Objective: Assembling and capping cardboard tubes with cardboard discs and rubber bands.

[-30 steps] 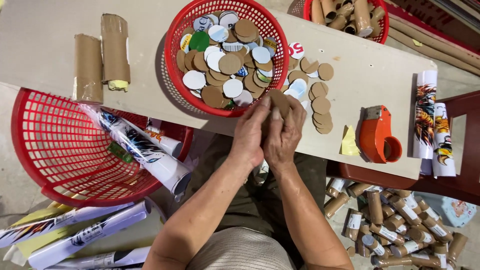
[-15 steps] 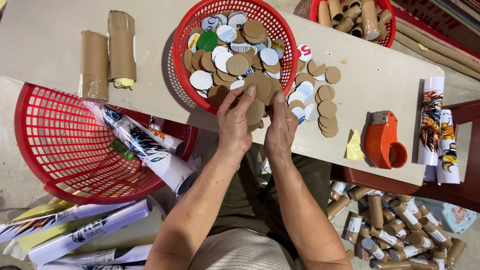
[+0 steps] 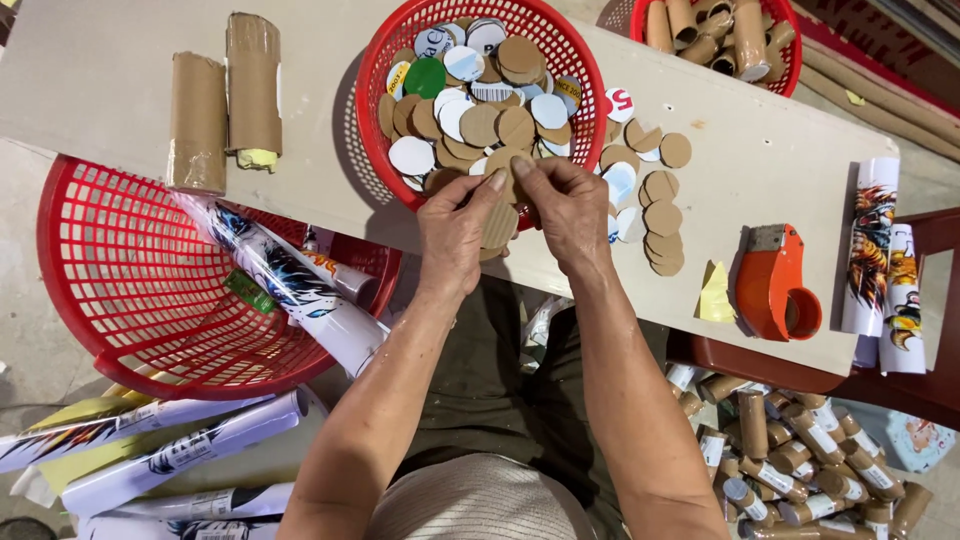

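My left hand (image 3: 455,225) and my right hand (image 3: 565,210) meet over the near rim of a round red basket (image 3: 372,80) on a grey board. Together they pinch a small stack of brown cardboard discs (image 3: 500,220), fingertips touching at the top disc. The basket is full of loose discs (image 3: 480,110), brown, white and one green. More brown discs (image 3: 655,200) lie in a loose pile on the board just right of my right hand.
An orange tape dispenser (image 3: 775,285) and a yellow scrap (image 3: 715,295) lie right. Two cardboard tubes (image 3: 225,100) rest at the left. A large red basket (image 3: 130,290) with printed rolls sits lower left. Several short tubes (image 3: 790,460) lie lower right; printed rolls (image 3: 885,265) far right.
Both hands moved up from the board's near edge to the basket's rim, still holding the stack of discs between them. The view shifted slightly.
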